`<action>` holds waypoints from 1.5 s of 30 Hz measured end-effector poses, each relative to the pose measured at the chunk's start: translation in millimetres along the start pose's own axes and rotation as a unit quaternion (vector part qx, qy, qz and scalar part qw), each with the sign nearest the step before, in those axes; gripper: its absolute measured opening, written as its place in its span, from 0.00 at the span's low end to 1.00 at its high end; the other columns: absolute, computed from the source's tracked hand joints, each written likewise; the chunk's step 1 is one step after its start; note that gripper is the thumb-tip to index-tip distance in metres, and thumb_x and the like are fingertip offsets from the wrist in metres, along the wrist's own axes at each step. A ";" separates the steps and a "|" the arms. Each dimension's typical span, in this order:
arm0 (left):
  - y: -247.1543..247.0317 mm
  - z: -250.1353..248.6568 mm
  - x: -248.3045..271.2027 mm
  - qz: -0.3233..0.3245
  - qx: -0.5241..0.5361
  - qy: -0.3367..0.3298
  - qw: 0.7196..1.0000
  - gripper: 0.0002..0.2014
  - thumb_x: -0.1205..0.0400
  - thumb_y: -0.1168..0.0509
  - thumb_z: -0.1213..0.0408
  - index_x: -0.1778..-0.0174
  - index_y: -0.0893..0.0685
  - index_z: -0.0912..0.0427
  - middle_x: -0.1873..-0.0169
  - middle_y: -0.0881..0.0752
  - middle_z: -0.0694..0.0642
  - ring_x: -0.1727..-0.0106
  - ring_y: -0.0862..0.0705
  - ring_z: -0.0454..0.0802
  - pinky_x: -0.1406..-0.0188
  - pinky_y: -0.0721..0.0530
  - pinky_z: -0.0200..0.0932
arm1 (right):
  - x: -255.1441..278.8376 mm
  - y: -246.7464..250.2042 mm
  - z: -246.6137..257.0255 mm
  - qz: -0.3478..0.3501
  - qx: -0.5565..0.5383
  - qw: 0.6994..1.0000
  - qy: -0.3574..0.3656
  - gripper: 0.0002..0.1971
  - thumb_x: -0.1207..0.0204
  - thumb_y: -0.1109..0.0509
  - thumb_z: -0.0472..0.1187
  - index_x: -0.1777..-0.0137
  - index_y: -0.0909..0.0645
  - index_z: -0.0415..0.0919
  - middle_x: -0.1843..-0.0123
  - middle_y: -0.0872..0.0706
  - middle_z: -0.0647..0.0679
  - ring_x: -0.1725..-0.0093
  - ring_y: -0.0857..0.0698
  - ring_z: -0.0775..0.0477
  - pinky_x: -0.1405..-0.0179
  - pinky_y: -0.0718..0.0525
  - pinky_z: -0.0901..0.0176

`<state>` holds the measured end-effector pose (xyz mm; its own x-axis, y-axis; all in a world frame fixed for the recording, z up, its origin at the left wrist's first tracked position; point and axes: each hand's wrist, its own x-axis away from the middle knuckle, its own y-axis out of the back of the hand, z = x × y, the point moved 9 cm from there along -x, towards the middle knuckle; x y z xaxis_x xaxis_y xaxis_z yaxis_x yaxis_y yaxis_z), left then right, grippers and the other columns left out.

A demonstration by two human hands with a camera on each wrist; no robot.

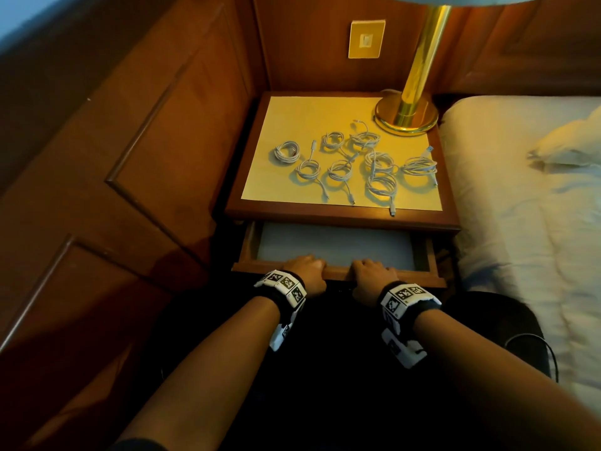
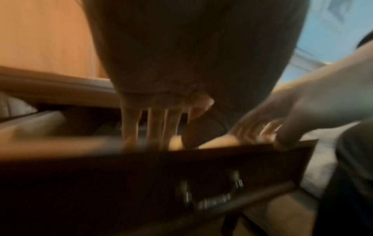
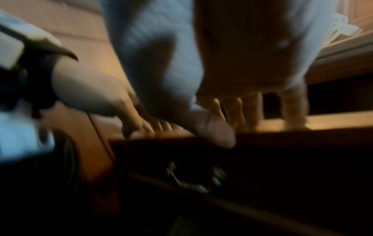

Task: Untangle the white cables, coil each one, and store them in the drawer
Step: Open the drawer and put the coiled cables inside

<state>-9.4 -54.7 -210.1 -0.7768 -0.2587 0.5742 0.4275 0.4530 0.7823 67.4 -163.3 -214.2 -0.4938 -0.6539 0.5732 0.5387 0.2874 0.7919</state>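
drawer being opened, coils waiting
left hand [image 1: 305, 267] and right hand [image 1: 370, 274] gripped the drawer [image 1: 338, 275] front; coiled cables [image 1: 354, 161] probably went in next.

both bare forearms reach forward side by side, each wrist wearing a marker band. the left hand [image 1: 305, 268] and right hand [image 1: 370, 275] lie close together, knuckles up, fingers curled over the drawer front [image 1: 338, 274].
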 end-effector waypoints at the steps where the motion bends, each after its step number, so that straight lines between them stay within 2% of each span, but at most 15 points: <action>1: -5.1 -2.7 5.1 0.015 -0.006 -0.007 1.000 0.14 0.21 0.36 0.62 0.39 0.18 0.55 0.42 0.16 0.61 0.44 0.16 0.63 0.47 0.17 0.54 | 3.4 -3.8 2.4 0.014 0.002 1.000 0.001 0.18 0.22 0.34 0.49 0.35 0.24 0.45 0.33 0.20 0.42 0.33 0.20 0.36 0.31 0.24 0.39; 3: -18.9 -7.5 13.7 0.056 -0.028 -0.015 0.998 0.12 0.20 0.37 0.62 0.41 0.16 0.56 0.45 0.14 0.61 0.48 0.15 0.62 0.52 0.17 0.51 | 8.9 -14.3 7.1 0.054 0.020 0.998 0.012 0.15 0.20 0.35 0.51 0.40 0.21 0.42 0.37 0.16 0.40 0.40 0.16 0.36 0.40 0.18 0.47; 7: -20.7 -6.6 20.1 0.112 -0.028 -0.004 0.993 0.15 0.16 0.37 0.61 0.38 0.12 0.59 0.40 0.12 0.60 0.43 0.14 0.62 0.39 0.14 0.57 | 17.5 -8.2 7.5 0.101 0.009 0.995 0.021 0.16 0.20 0.31 0.49 0.64 0.24 0.39 0.61 0.18 0.43 0.57 0.17 0.38 0.58 0.19 0.52; 9: 11.8 -2.3 12.6 0.053 -0.019 0.011 0.998 0.14 0.17 0.37 0.64 0.40 0.11 0.59 0.41 0.11 0.61 0.46 0.12 0.63 0.42 0.12 0.59 | 10.6 30.3 5.4 0.024 -0.010 0.999 0.026 0.11 0.21 0.32 0.40 0.65 0.21 0.38 0.62 0.18 0.42 0.59 0.16 0.37 0.62 0.19 0.52; 12: 94.8 6.1 0.7 -0.107 -0.034 0.034 0.993 0.13 0.18 0.36 0.65 0.40 0.13 0.55 0.41 0.13 0.60 0.43 0.14 0.64 0.43 0.13 0.57 | -5.1 111.3 11.6 -0.128 -0.025 0.991 0.037 0.07 0.22 0.33 0.37 0.60 0.15 0.38 0.62 0.17 0.41 0.61 0.17 0.37 0.64 0.21 0.54; 16: 189.8 37.6 -25.1 -0.245 -0.015 0.070 0.967 0.15 0.19 0.36 0.69 0.37 0.15 0.57 0.37 0.15 0.62 0.39 0.15 0.66 0.41 0.15 0.56 | -39.2 187.8 28.1 -0.221 -0.023 0.974 0.042 0.10 0.22 0.35 0.31 0.65 0.18 0.33 0.66 0.19 0.39 0.67 0.18 0.38 0.69 0.23 0.54; 19: 223.1 63.6 -60.5 -0.255 -0.043 0.073 0.963 0.16 0.17 0.35 0.68 0.32 0.18 0.61 0.32 0.19 0.64 0.37 0.17 0.67 0.40 0.15 0.59 | -70.8 208.0 41.3 -0.234 -0.003 0.971 0.050 0.07 0.19 0.34 0.33 0.57 0.16 0.33 0.56 0.15 0.38 0.59 0.15 0.37 0.62 0.15 0.49; 23: 220.3 88.7 -109.2 -0.192 -0.118 0.068 0.972 0.22 0.16 0.33 0.64 0.26 0.25 0.61 0.26 0.30 0.62 0.32 0.22 0.67 0.41 0.18 0.59 | -111.4 198.2 54.9 -0.208 0.063 0.974 0.059 0.11 0.16 0.33 0.42 0.46 0.17 0.34 0.43 0.20 0.38 0.44 0.18 0.34 0.50 0.15 0.44; 28: 209.4 103.3 -134.0 -0.220 -0.150 0.062 0.962 0.20 0.13 0.36 0.63 0.25 0.25 0.60 0.25 0.26 0.61 0.29 0.23 0.66 0.36 0.19 0.60 | -128.7 186.8 48.4 -0.197 0.071 0.977 0.050 0.05 0.20 0.33 0.33 0.58 0.21 0.36 0.50 0.15 0.35 0.46 0.16 0.32 0.55 0.16 0.47; 30: 208.4 107.0 -130.5 -0.249 -0.148 0.078 0.954 0.16 0.13 0.38 0.64 0.30 0.22 0.61 0.28 0.24 0.61 0.31 0.22 0.66 0.40 0.19 0.59 | -125.2 186.4 45.4 -0.204 0.068 0.975 0.050 0.05 0.21 0.34 0.32 0.59 0.22 0.37 0.50 0.15 0.35 0.46 0.17 0.31 0.54 0.16 0.45; 33: 210.9 111.4 -107.6 -0.285 -0.089 0.095 0.950 0.15 0.14 0.40 0.68 0.30 0.23 0.62 0.29 0.23 0.62 0.32 0.20 0.66 0.41 0.20 0.57 | -107.1 189.6 49.7 -0.222 0.070 0.970 0.064 0.05 0.18 0.34 0.35 0.48 0.19 0.34 0.44 0.16 0.36 0.39 0.21 0.32 0.53 0.19 0.44; 37: 226.0 109.3 -38.6 -0.351 -0.007 0.109 0.930 0.12 0.12 0.41 0.66 0.33 0.21 0.60 0.33 0.18 0.61 0.35 0.17 0.65 0.44 0.19 0.56 | -58.3 196.0 77.1 -0.265 0.052 0.955 0.125 0.08 0.17 0.35 0.38 0.42 0.19 0.36 0.41 0.17 0.38 0.37 0.22 0.35 0.50 0.18 0.44; 40: 209.3 89.8 15.4 -0.321 -0.014 0.066 0.945 0.08 0.14 0.41 0.63 0.46 0.16 0.58 0.45 0.14 0.61 0.44 0.14 0.64 0.50 0.16 0.54 | -16.5 171.8 107.8 -0.228 0.028 0.952 0.200 0.07 0.18 0.34 0.39 0.45 0.17 0.39 0.45 0.15 0.40 0.44 0.17 0.37 0.56 0.18 0.50; 42: 170.9 74.2 32.4 -0.234 -0.038 0.044 0.970 0.10 0.14 0.40 0.58 0.53 0.16 0.57 0.51 0.13 0.60 0.49 0.13 0.64 0.55 0.18 0.50 | 5.1 133.7 121.5 -0.164 0.051 0.959 0.227 0.04 0.20 0.33 0.38 0.49 0.17 0.42 0.51 0.15 0.43 0.49 0.13 0.40 0.63 0.19 0.54; 45: 107.6 54.4 30.5 -0.110 -0.105 0.032 0.988 0.12 0.14 0.39 0.54 0.60 0.20 0.55 0.50 0.14 0.61 0.49 0.14 0.66 0.58 0.23 0.50 | 6.8 62.3 117.5 -0.013 0.101 0.975 0.198 0.04 0.18 0.33 0.38 0.51 0.18 0.40 0.52 0.14 0.39 0.51 0.12 0.36 0.62 0.18 0.51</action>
<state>-12.3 32.6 -121.5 -0.8338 -0.3877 0.3931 0.3427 0.1948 0.9190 17.4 -67.7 -136.3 -0.1824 -0.8700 0.4580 0.3638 0.3731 0.8535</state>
